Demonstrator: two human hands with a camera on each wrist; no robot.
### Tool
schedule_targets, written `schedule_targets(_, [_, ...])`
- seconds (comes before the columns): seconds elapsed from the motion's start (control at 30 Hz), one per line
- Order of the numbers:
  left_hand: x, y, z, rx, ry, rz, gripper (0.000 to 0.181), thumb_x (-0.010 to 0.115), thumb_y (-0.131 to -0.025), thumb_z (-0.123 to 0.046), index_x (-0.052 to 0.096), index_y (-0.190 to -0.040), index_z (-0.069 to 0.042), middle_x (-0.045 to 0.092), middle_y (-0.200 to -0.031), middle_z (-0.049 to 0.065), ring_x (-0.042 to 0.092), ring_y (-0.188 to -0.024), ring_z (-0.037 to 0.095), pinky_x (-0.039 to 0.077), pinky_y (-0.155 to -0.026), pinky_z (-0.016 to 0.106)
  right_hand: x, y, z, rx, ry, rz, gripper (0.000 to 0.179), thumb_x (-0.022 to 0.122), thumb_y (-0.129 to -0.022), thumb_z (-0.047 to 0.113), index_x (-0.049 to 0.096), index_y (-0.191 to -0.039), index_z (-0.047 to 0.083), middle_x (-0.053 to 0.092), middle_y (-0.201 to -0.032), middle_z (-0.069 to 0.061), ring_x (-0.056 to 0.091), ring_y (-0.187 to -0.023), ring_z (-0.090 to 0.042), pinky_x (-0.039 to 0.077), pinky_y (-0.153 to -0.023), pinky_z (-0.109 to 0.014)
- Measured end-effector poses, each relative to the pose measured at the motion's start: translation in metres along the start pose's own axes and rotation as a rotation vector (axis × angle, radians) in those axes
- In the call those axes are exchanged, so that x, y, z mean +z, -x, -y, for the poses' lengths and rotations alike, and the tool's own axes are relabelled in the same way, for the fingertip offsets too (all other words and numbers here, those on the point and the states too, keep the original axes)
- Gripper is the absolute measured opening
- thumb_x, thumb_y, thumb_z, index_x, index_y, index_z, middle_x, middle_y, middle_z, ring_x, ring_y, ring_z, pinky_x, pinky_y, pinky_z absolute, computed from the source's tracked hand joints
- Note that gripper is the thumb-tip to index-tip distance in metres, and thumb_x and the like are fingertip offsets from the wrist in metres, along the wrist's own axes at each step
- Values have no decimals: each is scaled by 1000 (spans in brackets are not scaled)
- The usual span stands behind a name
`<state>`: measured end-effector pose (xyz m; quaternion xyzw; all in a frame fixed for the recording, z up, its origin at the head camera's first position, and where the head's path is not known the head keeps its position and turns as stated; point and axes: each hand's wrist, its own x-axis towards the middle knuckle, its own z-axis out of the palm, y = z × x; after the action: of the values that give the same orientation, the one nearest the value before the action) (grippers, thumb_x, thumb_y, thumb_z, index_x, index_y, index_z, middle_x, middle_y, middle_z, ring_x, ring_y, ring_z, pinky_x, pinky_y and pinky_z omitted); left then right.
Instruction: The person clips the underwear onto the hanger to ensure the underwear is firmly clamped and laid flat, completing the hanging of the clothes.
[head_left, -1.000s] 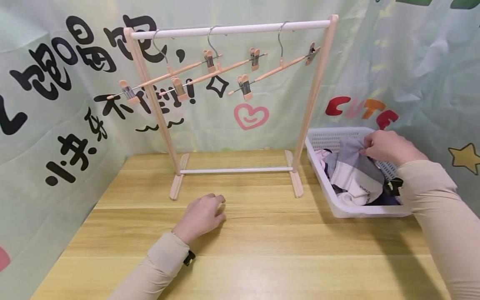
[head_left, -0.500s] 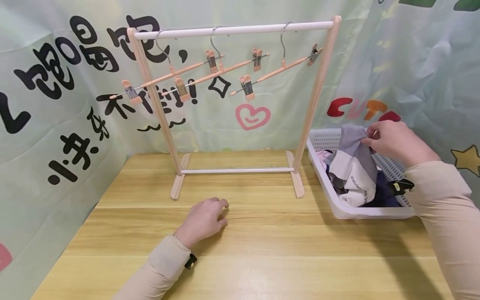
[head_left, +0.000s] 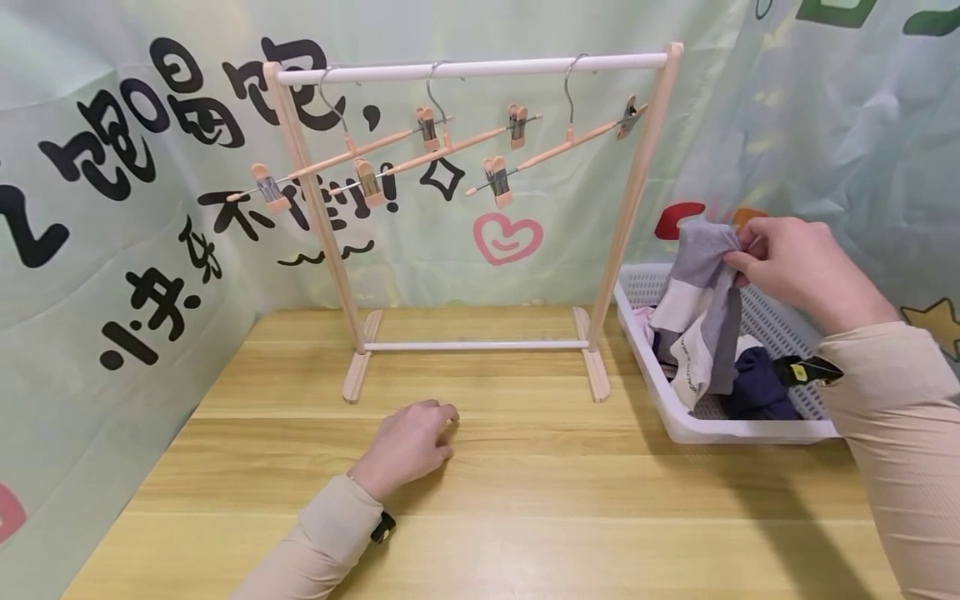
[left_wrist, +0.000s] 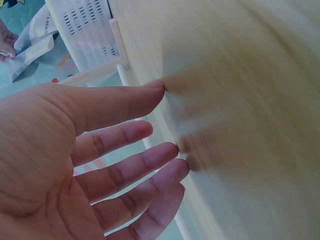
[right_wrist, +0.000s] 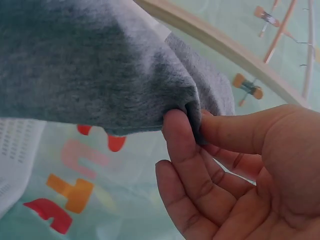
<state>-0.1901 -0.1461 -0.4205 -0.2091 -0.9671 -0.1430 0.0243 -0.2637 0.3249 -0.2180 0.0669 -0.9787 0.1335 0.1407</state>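
Observation:
My right hand [head_left: 813, 271] pinches a grey-and-white garment [head_left: 697, 258] by its top edge, between thumb and fingertips. Printed lettering shows on its white part, and its lower end hangs over a white plastic basket [head_left: 720, 429]. Close up in the right wrist view, the grey fabric [right_wrist: 90, 65] folds where the fingers [right_wrist: 182, 145] grip it; the garment's exact kind cannot be told. Fingers relaxed and holding nothing, my left hand [head_left: 405, 446] rests at the wooden table [head_left: 525, 517]. In the left wrist view, its fingertips [left_wrist: 172, 170] are right at the tabletop.
A wooden rack [head_left: 468, 68] stands at the back of the table, left of the basket. From its white rail hang 3 clip hangers [head_left: 573, 142] with pinkish clips. Inside the basket lie a navy cloth [head_left: 761, 385] and other clothes. A printed curtain [head_left: 420, 271] hangs behind.
My right hand has lifted the grey-and-white garment upward from the pile, so it now hangs down and uncovers more of the navy cloth. My left hand has stayed almost in place.

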Motion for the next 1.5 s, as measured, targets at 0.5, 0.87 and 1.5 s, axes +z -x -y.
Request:
schedule_targets(0.5, [2, -3, 0, 1, 14, -16, 31, 89, -88, -19, 77, -115, -11, 66, -86, -1, 52, -68, 13, 45, -57, 32, -25, 2, 37, 5, -119, -134, 31, 61, -106, 30, 66, -116, 0, 81, -87, -10, 53, -70, 12, 30, -113, -65])
schedule_targets(0.87, [-1, -6, 1, 28, 32, -91, 31, 87, -91, -23, 77, -117, -10, 76, -98, 4, 66, -79, 13, 56, -64, 33, -25, 12, 76, -47, -267, -215, 28, 65, -104, 31, 68, -115, 5, 71, -78, 29, 54, -65, 30, 34, -113, -41])
schedule_targets(1.5, [-6, -8, 8, -7, 134, -87, 33, 85, -94, -27, 75, -121, -10, 79, -109, 10, 75, -91, 26, 61, -75, 45, -15, 10, 149, -180, -473, -187, 18, 71, -103, 21, 70, -107, 3, 76, -85, 16, 69, -69, 15, 49, -66, -10])
